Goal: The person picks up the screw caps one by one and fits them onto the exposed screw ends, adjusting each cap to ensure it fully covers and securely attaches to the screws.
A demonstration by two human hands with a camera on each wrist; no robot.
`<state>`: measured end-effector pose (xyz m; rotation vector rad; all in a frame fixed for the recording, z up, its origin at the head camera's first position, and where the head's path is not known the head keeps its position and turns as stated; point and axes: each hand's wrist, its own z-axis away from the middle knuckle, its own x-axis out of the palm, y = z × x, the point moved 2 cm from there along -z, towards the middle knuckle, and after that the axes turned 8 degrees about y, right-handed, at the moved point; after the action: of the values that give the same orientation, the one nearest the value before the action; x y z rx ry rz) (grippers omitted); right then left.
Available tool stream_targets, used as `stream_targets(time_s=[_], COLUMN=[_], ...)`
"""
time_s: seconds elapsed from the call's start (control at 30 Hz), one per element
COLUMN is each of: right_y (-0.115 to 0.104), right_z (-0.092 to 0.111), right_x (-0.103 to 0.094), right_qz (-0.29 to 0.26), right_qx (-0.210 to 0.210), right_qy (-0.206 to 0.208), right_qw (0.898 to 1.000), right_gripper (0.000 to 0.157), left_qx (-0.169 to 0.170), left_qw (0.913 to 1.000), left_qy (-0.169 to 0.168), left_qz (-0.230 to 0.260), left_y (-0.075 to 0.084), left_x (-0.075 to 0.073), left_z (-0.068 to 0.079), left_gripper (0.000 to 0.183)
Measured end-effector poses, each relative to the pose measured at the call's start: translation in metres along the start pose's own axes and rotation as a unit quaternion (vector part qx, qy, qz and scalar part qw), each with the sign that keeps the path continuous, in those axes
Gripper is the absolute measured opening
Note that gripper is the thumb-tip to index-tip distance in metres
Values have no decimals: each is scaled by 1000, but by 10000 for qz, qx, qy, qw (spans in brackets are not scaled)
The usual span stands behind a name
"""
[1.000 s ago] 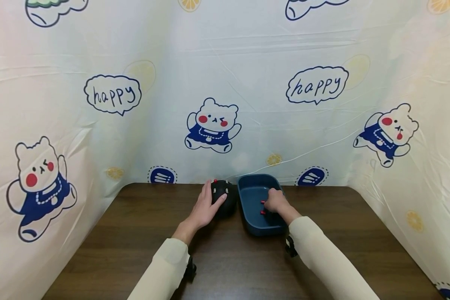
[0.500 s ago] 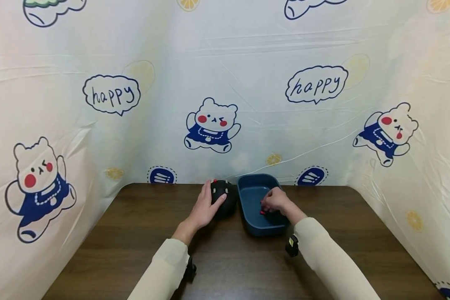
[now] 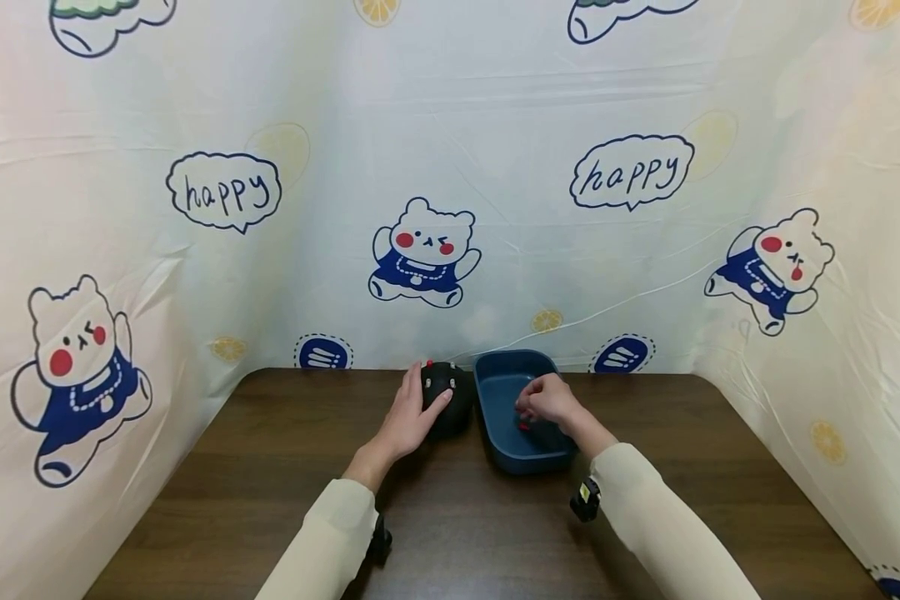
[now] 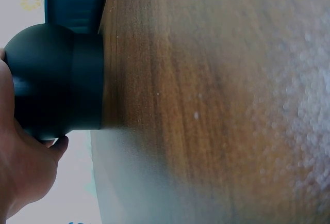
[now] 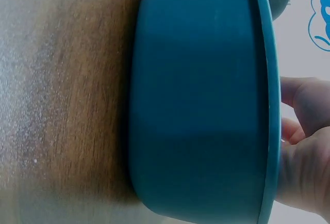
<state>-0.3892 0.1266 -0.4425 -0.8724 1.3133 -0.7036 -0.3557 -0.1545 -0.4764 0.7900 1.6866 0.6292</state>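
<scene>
Pale cartoon-printed fabric [image 3: 525, 100] is hanging behind a dark brown wood-grain desk [image 3: 450, 533], where a person's left hand [image 3: 407, 418] is gripping a black rounded dome [image 3: 457, 411] standing just left of a deep blue rectangular tray [image 3: 525, 462]. Over it, the right hand [image 3: 551, 400] is hovering with bent fingers near a small red piece [image 3: 523, 427] lying inside; whether its grip is pinching anything, I cannot tell.

Left forearm [image 3: 326, 533] lower centre-left, left hand [image 3: 408, 417] cupped below centre, right forearm [image 3: 667, 525] lower right, right hand [image 3: 553, 400] right of centre, fingers [image 3: 527, 406] bent
</scene>
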Motion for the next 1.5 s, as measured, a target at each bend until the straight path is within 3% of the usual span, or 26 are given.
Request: stream_targets(time_s=[0.47, 1.5], right_y=[-9, -54], right_z=[0, 2], right_x=[4, 12], right_qz=[-317, -323], right_qx=[-99, -875], right_qy=[128, 447], right_qw=[9994, 9946], right_gripper=[15, 16], left_qx=[-57, -64], left_qw=[10000, 9998], left_qy=[-7, -14], left_qz=[-48, -172], left_y=[1, 1], left_x=[1, 0], left_z=[2, 1], left_gripper=[100, 98])
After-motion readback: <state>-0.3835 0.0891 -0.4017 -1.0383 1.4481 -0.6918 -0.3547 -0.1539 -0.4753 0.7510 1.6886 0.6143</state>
